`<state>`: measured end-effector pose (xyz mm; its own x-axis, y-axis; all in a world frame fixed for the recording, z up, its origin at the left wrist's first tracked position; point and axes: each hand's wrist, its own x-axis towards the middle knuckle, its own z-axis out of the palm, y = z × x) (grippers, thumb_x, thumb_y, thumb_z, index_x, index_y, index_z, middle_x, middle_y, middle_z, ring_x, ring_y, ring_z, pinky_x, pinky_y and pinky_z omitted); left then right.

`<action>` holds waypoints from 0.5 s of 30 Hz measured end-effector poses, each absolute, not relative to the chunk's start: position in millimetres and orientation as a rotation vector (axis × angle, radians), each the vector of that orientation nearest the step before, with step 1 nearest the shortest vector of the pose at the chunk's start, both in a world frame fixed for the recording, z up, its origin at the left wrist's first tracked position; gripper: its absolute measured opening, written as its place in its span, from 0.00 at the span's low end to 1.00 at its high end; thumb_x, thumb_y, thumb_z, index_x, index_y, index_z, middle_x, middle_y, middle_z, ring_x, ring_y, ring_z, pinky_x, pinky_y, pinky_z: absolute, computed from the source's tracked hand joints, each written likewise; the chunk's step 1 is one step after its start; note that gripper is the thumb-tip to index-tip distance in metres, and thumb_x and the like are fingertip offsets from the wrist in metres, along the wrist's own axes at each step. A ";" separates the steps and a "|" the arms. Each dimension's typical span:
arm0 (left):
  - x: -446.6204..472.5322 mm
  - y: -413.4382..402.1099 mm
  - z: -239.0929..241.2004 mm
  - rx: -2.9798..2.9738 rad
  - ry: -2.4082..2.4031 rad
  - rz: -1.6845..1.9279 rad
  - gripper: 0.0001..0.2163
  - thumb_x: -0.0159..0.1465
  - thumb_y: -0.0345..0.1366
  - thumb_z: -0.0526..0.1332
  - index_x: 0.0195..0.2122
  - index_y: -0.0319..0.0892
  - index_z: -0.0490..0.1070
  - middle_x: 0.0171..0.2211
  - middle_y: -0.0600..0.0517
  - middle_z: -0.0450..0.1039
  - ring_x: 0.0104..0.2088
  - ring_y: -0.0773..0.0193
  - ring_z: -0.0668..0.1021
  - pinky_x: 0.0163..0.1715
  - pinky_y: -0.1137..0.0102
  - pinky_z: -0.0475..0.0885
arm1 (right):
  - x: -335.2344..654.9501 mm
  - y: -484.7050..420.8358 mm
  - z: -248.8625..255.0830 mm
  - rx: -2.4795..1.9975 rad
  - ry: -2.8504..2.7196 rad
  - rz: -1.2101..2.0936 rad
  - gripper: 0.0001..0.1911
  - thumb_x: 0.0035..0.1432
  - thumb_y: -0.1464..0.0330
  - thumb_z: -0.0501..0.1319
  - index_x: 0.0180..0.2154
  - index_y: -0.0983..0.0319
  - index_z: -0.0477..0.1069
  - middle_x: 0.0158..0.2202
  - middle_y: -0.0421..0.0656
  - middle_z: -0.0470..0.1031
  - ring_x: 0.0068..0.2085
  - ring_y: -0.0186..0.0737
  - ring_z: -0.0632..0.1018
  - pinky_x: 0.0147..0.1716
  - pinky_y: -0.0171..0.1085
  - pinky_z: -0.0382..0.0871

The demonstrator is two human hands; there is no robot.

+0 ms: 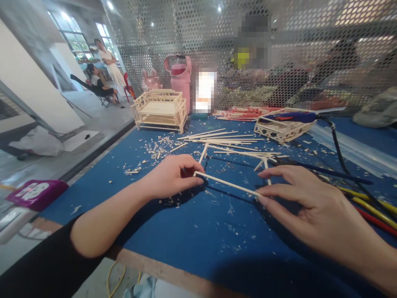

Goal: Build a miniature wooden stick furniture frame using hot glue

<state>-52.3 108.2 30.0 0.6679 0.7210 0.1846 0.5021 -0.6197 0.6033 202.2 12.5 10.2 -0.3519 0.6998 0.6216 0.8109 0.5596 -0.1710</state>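
A thin pale wooden stick (228, 182) spans between my hands above the blue work surface. My left hand (173, 176) pinches its left end between thumb and fingertips, and my right hand (310, 198) pinches its right end. Just behind it stands a small stick frame (202, 154), with uprights near both hands and a crosspiece at the back. Whether the held stick is joined to that frame, I cannot tell. Several loose wooden sticks (229, 135) lie behind the frame. A miniature wooden bench (159, 108) stands at the back left.
A blue-handled tool (291, 117) rests over another small stick structure (281, 129) at the back right. Red-tipped sticks (245, 112) and a pink bottle (181, 80) stand near the perforated metal screen (192, 37). Pliers-like coloured handles (372, 207) lie at right. Two people are in the left background.
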 end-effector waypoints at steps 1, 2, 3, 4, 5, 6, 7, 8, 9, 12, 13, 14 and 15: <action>-52.6 108.5 30.0 2.343 0.953 0.556 0.07 0.56 0.38 0.63 0.32 0.40 0.74 0.26 0.54 0.70 0.25 0.70 0.70 0.26 0.75 0.65 | 203.1 12.5 10.1 -1.203 -2.138 -0.214 0.08 0.57 0.69 0.57 0.30 0.59 0.75 0.38 0.48 0.73 0.40 0.46 0.75 0.37 0.46 0.70; -53.0 108.9 30.0 2.313 0.957 0.543 0.08 0.55 0.38 0.63 0.32 0.40 0.75 0.26 0.54 0.71 0.25 0.70 0.71 0.26 0.75 0.66 | 203.8 12.5 10.0 -1.200 -2.143 -0.208 0.08 0.57 0.69 0.57 0.30 0.59 0.75 0.38 0.48 0.73 0.40 0.45 0.75 0.37 0.45 0.70; -53.6 109.3 30.0 2.277 0.961 0.527 0.09 0.55 0.39 0.63 0.33 0.40 0.75 0.27 0.54 0.73 0.26 0.69 0.72 0.26 0.74 0.66 | 204.4 12.5 9.9 -1.199 -2.147 -0.202 0.08 0.57 0.69 0.57 0.30 0.59 0.75 0.38 0.48 0.73 0.41 0.45 0.75 0.37 0.45 0.70; -54.2 109.8 30.1 2.240 0.964 0.511 0.10 0.55 0.39 0.64 0.34 0.40 0.75 0.28 0.53 0.74 0.26 0.69 0.72 0.26 0.74 0.67 | 204.7 12.5 9.8 -1.200 -2.153 -0.196 0.08 0.57 0.69 0.57 0.30 0.59 0.75 0.39 0.48 0.73 0.41 0.45 0.75 0.38 0.45 0.70; -55.0 110.4 30.3 2.209 0.964 0.491 0.11 0.54 0.40 0.64 0.36 0.40 0.76 0.29 0.52 0.75 0.26 0.68 0.73 0.26 0.74 0.67 | 204.9 12.6 9.6 -1.200 -2.155 -0.191 0.08 0.57 0.69 0.57 0.30 0.58 0.75 0.39 0.48 0.73 0.41 0.45 0.74 0.38 0.45 0.70; -55.9 110.9 30.6 2.187 0.964 0.469 0.12 0.53 0.40 0.65 0.37 0.40 0.76 0.29 0.52 0.76 0.27 0.67 0.74 0.27 0.73 0.68 | 205.0 12.7 9.6 -1.201 -2.155 -0.189 0.08 0.57 0.69 0.57 0.30 0.58 0.75 0.39 0.48 0.73 0.41 0.45 0.74 0.38 0.45 0.70; -56.8 111.5 30.9 2.178 0.961 0.449 0.13 0.53 0.40 0.65 0.38 0.40 0.76 0.29 0.52 0.77 0.27 0.67 0.75 0.27 0.73 0.68 | 205.0 12.7 9.6 -1.201 -2.155 -0.188 0.08 0.57 0.69 0.57 0.30 0.58 0.75 0.39 0.48 0.73 0.41 0.45 0.75 0.38 0.45 0.70; -57.7 112.0 31.3 2.180 0.955 0.437 0.14 0.53 0.40 0.66 0.39 0.40 0.77 0.29 0.52 0.78 0.27 0.66 0.75 0.27 0.73 0.69 | 204.9 12.8 9.8 -1.200 -2.153 -0.189 0.08 0.57 0.69 0.57 0.30 0.58 0.75 0.39 0.47 0.73 0.41 0.45 0.75 0.38 0.45 0.70; -58.4 112.5 31.7 2.192 0.946 0.433 0.14 0.52 0.40 0.66 0.39 0.41 0.77 0.29 0.52 0.78 0.27 0.66 0.76 0.28 0.73 0.69 | 204.8 12.9 10.1 -1.198 -2.150 -0.190 0.08 0.57 0.69 0.57 0.30 0.58 0.75 0.39 0.47 0.73 0.41 0.45 0.75 0.38 0.45 0.70; -59.6 113.3 32.5 2.264 0.891 0.477 0.12 0.53 0.40 0.66 0.38 0.42 0.78 0.30 0.52 0.80 0.29 0.65 0.78 0.30 0.73 0.71 | 203.7 12.8 12.1 -1.210 -2.158 -0.180 0.09 0.57 0.69 0.57 0.29 0.58 0.75 0.38 0.48 0.74 0.41 0.46 0.75 0.38 0.46 0.71; -59.7 113.3 32.6 2.296 0.867 0.500 0.11 0.54 0.40 0.65 0.37 0.43 0.78 0.31 0.52 0.80 0.30 0.65 0.79 0.31 0.73 0.72 | 203.2 12.6 12.9 -1.221 -2.162 -0.176 0.09 0.57 0.69 0.56 0.29 0.58 0.75 0.38 0.48 0.74 0.41 0.46 0.75 0.38 0.46 0.71; -59.8 113.1 32.7 2.334 0.848 0.523 0.10 0.56 0.40 0.64 0.36 0.44 0.79 0.32 0.52 0.80 0.30 0.65 0.79 0.31 0.74 0.72 | 202.5 12.4 13.6 -1.232 -2.165 -0.173 0.10 0.57 0.69 0.56 0.29 0.58 0.75 0.38 0.48 0.75 0.41 0.46 0.75 0.38 0.47 0.71; -59.7 112.5 32.9 2.376 0.832 0.543 0.09 0.57 0.40 0.63 0.36 0.44 0.79 0.32 0.52 0.80 0.31 0.65 0.80 0.32 0.74 0.73 | 201.9 12.2 14.2 -1.241 -2.170 -0.171 0.10 0.57 0.69 0.56 0.29 0.58 0.75 0.39 0.48 0.75 0.41 0.46 0.75 0.39 0.47 0.71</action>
<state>-59.7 112.5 32.9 0.7254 0.6629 0.1853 0.4366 -0.6513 0.6206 201.9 12.2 14.2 -0.3614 0.7337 0.5754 0.8146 0.5487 -0.1880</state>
